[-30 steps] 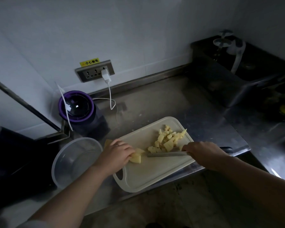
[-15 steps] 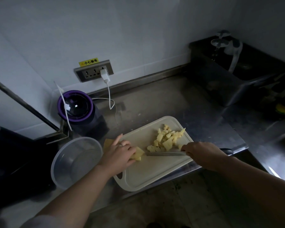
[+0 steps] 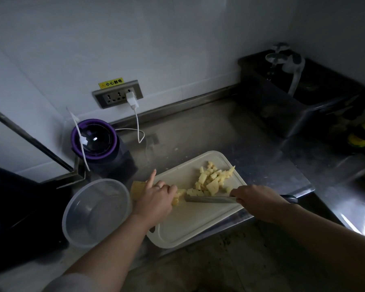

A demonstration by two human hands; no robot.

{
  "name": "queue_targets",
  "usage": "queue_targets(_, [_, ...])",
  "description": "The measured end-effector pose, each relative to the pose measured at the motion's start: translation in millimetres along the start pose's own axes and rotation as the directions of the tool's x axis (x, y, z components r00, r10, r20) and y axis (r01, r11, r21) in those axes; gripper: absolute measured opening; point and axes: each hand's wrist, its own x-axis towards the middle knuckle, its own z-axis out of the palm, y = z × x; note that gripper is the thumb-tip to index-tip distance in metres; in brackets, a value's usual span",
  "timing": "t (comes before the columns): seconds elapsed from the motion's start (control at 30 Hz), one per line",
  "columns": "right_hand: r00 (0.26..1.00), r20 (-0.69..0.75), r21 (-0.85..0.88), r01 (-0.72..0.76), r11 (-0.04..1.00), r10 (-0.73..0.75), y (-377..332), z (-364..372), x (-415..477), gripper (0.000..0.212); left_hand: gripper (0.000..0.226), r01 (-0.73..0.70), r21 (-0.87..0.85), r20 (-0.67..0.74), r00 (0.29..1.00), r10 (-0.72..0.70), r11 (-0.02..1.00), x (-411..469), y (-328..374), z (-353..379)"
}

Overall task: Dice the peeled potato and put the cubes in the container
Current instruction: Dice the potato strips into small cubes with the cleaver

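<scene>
A white cutting board (image 3: 195, 223) lies on the steel counter. My left hand (image 3: 155, 200) holds down a piece of peeled potato (image 3: 178, 196) at the board's left side, its index finger sticking up. My right hand (image 3: 255, 200) grips a knife (image 3: 209, 199) whose blade lies flat-on across the board, its tip at the potato piece. A heap of potato cubes (image 3: 212, 179) sits behind the blade. Another potato slab (image 3: 137, 186) shows behind my left hand. A clear round container (image 3: 97, 211) stands to the left of the board, with no cubes in it.
A purple-rimmed dark appliance (image 3: 95, 141) stands behind the container, beside a white cable (image 3: 138, 127) plugged into a wall socket (image 3: 117, 95). A dark sink (image 3: 303, 98) with a tap is at the back right. The board overhangs the counter's front edge (image 3: 293, 192).
The knife blade has moved left against the potato piece. My left hand shifted slightly and its index finger has lifted.
</scene>
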Motion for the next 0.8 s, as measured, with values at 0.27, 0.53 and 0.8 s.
queue_targets(0.27, [1.0, -0.017, 0.045, -0.01, 0.999, 0.011, 1, 0, -5, 0.032, 0.022, 0.14, -0.119, -0.116, 0.981, -0.154, 0.983, 10, -5, -13])
queue_targets(0.53, [0.999, 0.005, 0.18, -0.036, 0.983, 0.036, 10, -6, -20, 0.027, 0.019, 0.553, -0.59, 0.411, 0.833, -0.371, 0.588, 0, 0, -58])
queue_targets(0.8, [0.997, 0.057, 0.283, -0.064, 0.957, 0.049, 6, 13, -35, 0.025, 0.018, 0.838, -0.53, 0.847, 0.53, -0.041, -0.13, -23, 51, -27])
